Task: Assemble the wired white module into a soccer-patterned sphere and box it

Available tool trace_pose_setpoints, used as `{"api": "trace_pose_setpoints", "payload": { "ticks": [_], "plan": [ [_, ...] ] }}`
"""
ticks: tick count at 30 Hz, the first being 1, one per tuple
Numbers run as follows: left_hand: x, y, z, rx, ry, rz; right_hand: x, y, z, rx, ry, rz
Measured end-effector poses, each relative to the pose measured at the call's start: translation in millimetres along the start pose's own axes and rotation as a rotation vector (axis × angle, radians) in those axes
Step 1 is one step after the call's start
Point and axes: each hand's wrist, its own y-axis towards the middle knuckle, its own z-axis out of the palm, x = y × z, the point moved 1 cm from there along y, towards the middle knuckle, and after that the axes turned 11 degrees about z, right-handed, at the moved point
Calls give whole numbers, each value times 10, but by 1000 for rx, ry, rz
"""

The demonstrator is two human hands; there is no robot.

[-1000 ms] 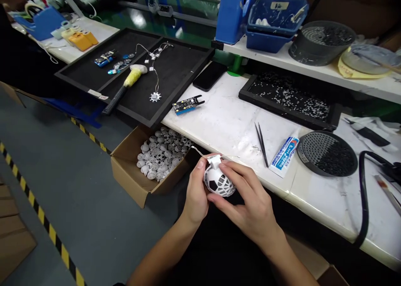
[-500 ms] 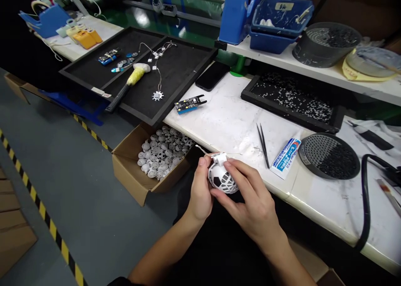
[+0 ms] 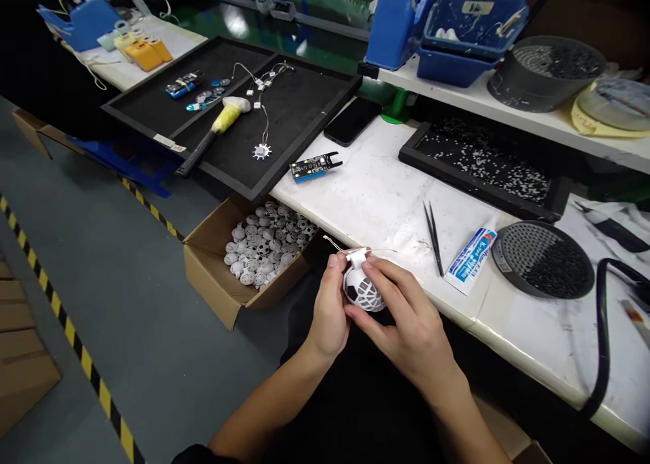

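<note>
Both hands grip a small white ball-shaped shell [image 3: 363,291] at the table's [image 3: 376,200] near edge: left hand [image 3: 329,315] cupping its side, right hand [image 3: 406,322] pinching what looks like a wired clip on top. Beside them stands a cardboard box [image 3: 213,281] of similar shells.

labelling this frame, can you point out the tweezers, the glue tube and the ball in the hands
tweezers [image 3: 433,238], head view, mid-shaft
glue tube [image 3: 471,261], head view, printed body
ball [image 3: 363,292], head view, patterned shell
</note>
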Motion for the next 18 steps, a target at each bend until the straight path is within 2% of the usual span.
{"api": "trace_pose_setpoints", "payload": {
  "ticks": [3, 8, 13, 18],
  "plan": [
    [20, 7, -27, 47, 68, 33, -30, 5, 44, -8, -2, 13],
    [-3, 24, -17, 73, 135, 119, -83, -19, 163, -122, 3, -30],
    [-149, -22, 48, 173, 309, 232, -119, -144, 252, -307, -49, -115],
    [-289, -99, 77, 300, 461, 395, -93, -308, 216, -320, -95, -175]
  ]
}}
